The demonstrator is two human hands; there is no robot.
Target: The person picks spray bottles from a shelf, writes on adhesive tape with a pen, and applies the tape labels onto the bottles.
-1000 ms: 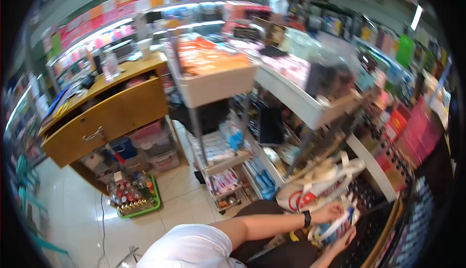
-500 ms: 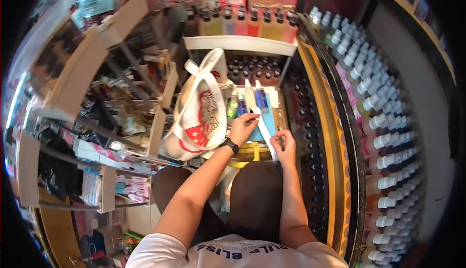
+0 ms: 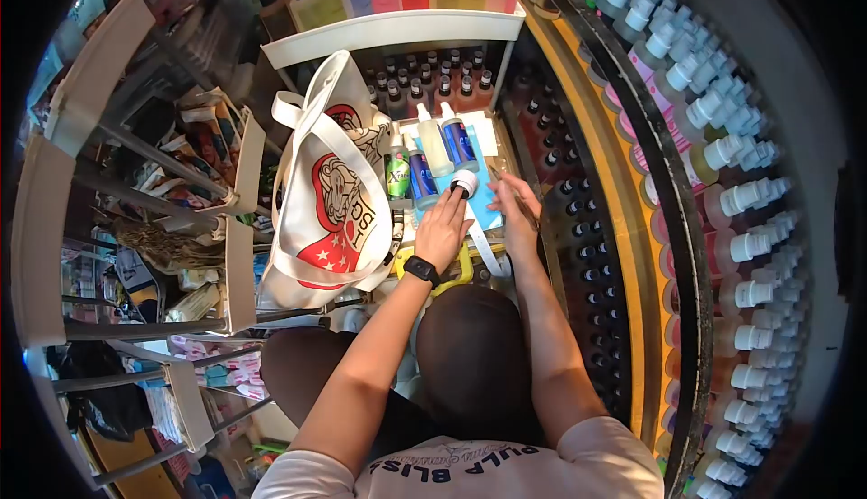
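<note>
Right hand is sitting off the white strip now, curling around a thin stick; strip's lying between both hands. Left hand is touching the white roll; from here I'm not telling if it's gripping. I'm guessing light, floppy paper, so I'm favouring its edges.

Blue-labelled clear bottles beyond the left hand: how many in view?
2. One clear bottle with a blue label is between the pale bottle and the green-labelled bottle; the second blue-labelled bottle is right of the pale one. Others may hide behind the left hand.
</note>
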